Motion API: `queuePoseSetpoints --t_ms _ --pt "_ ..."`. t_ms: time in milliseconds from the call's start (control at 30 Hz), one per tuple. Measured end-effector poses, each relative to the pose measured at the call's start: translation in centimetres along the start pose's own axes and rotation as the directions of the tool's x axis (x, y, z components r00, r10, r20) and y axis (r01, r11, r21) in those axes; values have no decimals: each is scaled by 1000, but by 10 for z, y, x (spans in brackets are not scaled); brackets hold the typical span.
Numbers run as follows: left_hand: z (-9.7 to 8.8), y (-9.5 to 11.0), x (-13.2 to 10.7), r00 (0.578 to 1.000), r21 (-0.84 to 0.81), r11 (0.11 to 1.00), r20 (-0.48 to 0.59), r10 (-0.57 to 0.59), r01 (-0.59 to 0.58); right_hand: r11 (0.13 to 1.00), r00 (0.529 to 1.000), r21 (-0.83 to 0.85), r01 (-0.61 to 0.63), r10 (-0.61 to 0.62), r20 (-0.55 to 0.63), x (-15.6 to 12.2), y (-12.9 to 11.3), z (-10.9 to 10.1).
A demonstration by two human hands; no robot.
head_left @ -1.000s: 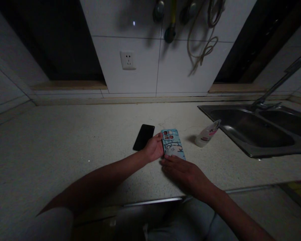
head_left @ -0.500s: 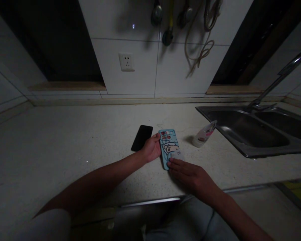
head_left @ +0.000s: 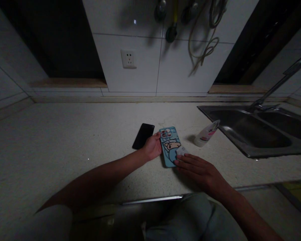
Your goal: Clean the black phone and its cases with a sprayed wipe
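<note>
A light blue phone case [head_left: 172,137] with a cartoon dog printed on it lies tilted over the counter, back side up. I cannot tell whether a phone is inside. My left hand [head_left: 153,147] grips its left edge, thumb near the camera cutouts, the other fingers partly hidden. On the lower right of the case, my right hand [head_left: 195,167] presses a small whitish cloth or tissue [head_left: 182,151] under nearly straight fingers held together. Just behind my left hand, a black phone [head_left: 143,135] rests flat on the counter.
A white squeeze tube [head_left: 207,134] stands on its cap to the right. Beyond it, a steel double sink [head_left: 243,152] with a faucet [head_left: 268,88] is set into the pale counter [head_left: 65,134]. On the tiled wall are a socket [head_left: 128,59] and a looped cord [head_left: 205,50].
My right hand and the cloth have slid right and slightly up, to the right edge of the case, baring its lower middle. My left hand keeps its hold. The view has shifted slightly.
</note>
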State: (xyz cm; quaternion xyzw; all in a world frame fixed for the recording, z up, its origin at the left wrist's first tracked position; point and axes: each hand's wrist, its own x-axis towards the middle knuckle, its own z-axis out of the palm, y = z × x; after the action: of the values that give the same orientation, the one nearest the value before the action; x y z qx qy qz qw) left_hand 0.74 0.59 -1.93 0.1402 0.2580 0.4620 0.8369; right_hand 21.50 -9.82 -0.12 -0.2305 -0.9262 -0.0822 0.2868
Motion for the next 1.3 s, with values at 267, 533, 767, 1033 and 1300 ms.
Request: queuePoseSetpoints --t_ms 267,533,767,1033,1300 --pt "4 1 -3 1000 45 999 -18 -2 2 991 989 -25 -134 132 -72 -19 9 -12" --pt "0 -1 3 1000 33 999 24 -17 16 892 894 -60 -449 448 -20 0 -3 8" --pt "6 -2 0 996 37 998 79 -47 44 738 677 -208 -642 673 297 33 -9 16" --pt "9 -5 -5 988 97 995 151 -23 8 713 591 -308 -630 697 406 49 -19 14" --pt "1 -22 -7 973 454 861 116 197 -229 637 568 -359 -682 771 288 41 -3 17"
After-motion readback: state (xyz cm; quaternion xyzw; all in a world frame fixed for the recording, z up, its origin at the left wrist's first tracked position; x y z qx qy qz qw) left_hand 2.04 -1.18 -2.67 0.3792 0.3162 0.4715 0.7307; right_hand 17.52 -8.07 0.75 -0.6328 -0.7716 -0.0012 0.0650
